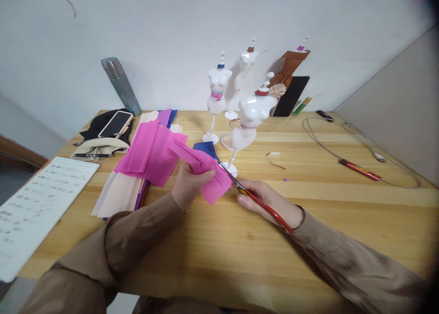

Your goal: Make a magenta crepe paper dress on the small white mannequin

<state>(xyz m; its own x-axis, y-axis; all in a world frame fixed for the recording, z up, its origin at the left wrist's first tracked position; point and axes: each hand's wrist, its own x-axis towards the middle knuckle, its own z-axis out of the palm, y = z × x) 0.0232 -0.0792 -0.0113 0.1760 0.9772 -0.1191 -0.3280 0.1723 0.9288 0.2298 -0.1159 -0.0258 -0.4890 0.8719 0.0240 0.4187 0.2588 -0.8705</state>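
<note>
My left hand [194, 181] pinches a folded piece of pink crepe paper [216, 188], thumb on top. Red-handled scissors [264, 204] are in my right hand [269, 199], their blades pointing up and left at the right edge of the pink paper. Whether the blades touch the paper I cannot tell. More pink crepe paper [144, 149] lies to the left on a pile of cream and purple sheets [118, 197]. Just behind my hands stand two white mini mannequins, one with a red neck band [252, 115] and one with a blue neck band [219, 85]. A blue piece [206, 149] lies between them.
Farther back are another mannequin [247, 67], one in brown paper [291, 64], a black tablet [291, 96] and a green lighter-like item [302, 106]. A cable [310, 135] and red-handled tool [360, 169] lie right. Left are a bottle [121, 86], phone [116, 124] and whiteboard [44, 208].
</note>
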